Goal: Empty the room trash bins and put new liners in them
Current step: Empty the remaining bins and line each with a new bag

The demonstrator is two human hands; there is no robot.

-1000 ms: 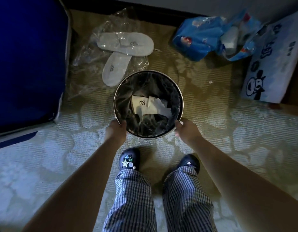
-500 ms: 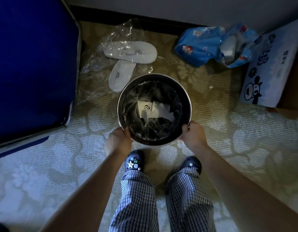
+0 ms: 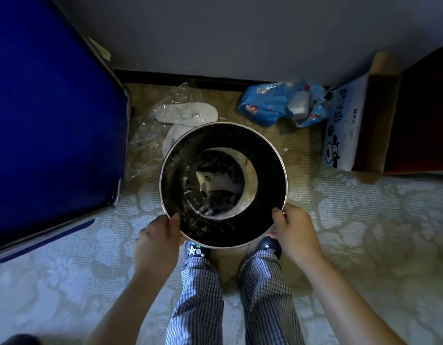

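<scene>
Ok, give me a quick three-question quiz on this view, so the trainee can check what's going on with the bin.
1. True or false: only one hand holds the bin.
2. What shows down inside the bin? A) white paper scraps in a dark liner B) a glass bottle C) a folded towel
3. Fill in: on the floor beyond the bin, in clear plastic wrap, lie white ____.

Key:
1. False: the left hand and the right hand both grip its rim.
2. A.
3. Slippers.
</scene>
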